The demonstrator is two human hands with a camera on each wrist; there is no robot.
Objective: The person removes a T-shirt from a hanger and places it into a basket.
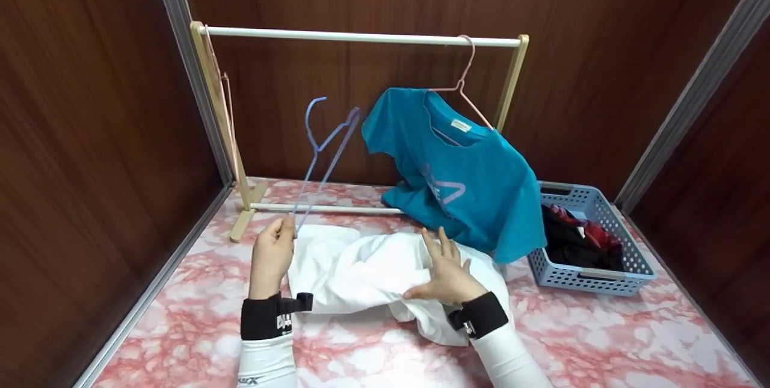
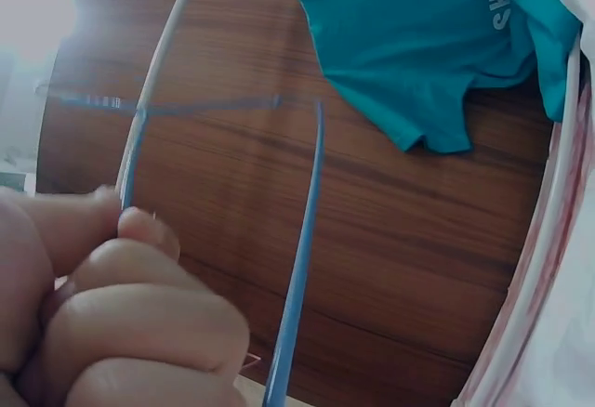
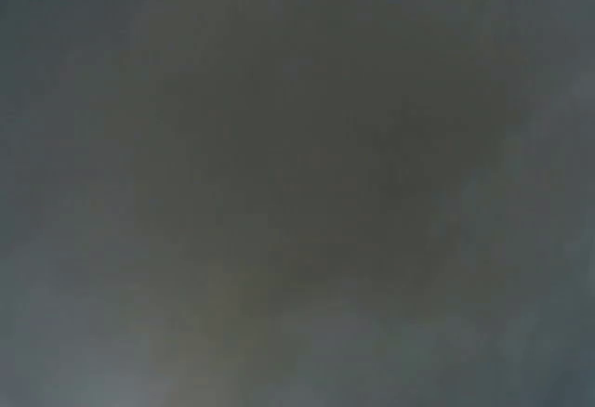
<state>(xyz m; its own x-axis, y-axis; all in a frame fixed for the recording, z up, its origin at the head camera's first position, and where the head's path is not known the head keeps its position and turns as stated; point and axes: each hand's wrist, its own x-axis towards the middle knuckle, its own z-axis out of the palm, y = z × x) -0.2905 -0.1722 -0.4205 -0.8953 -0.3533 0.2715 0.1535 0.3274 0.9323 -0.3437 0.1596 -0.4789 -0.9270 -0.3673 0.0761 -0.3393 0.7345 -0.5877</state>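
**Left hand (image 2: 130, 305) pinching blue hanger (image 2: 303, 249), teal shirt (image 2: 400, 54) above right**

Hand fills lower left, fingers curled, blurry up close. Thumb and index finger meet on one side of the hanger. Its other side slants down the middle to the bottom edge, clear of the fingers. Thin blue section runs crosswise above the hand, over a white rod (image 2: 168, 40). Shirt at upper right, cut off by frame; pale looped print and sideways lettering, only partly in view. Brown wood-grain panel (image 2: 400, 240) behind everything. White cloth (image 2: 572, 323) along right edge, second pale rod (image 2: 541, 240) just beside it. Bright glare (image 2: 33, 17), upper left corner.
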